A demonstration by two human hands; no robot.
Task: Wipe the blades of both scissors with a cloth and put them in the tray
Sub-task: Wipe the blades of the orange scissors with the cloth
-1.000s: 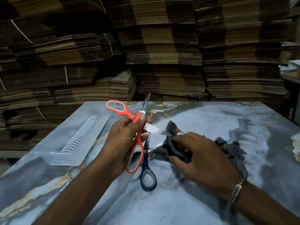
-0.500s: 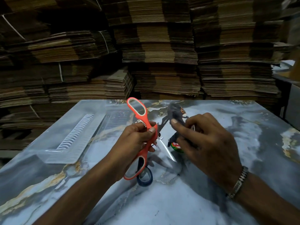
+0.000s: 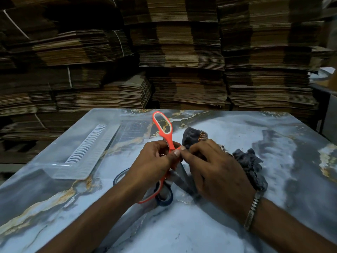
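Note:
My left hand (image 3: 153, 161) grips the orange-handled scissors (image 3: 165, 131) near the pivot, one handle loop pointing up and away, the other low by my wrist. Their blades angle down towards me and are partly covered. My right hand (image 3: 215, 172) holds the dark cloth (image 3: 191, 138) against a blade right beside the pivot; more cloth trails to the right (image 3: 249, 165). The blue-handled scissors (image 3: 164, 198) lie on the table under my hands, mostly hidden. The clear plastic tray (image 3: 73, 170) sits at the left of the table.
The marble-patterned table (image 3: 200, 225) extends all around my hands. Tall stacks of flattened cardboard (image 3: 182, 61) fill the space behind the table. A metal bracelet (image 3: 253, 210) is on my right wrist.
The orange scissors turned so their upper handle points away and the blades point towards me. My right hand brought the cloth in close to the pivot and over the blade.

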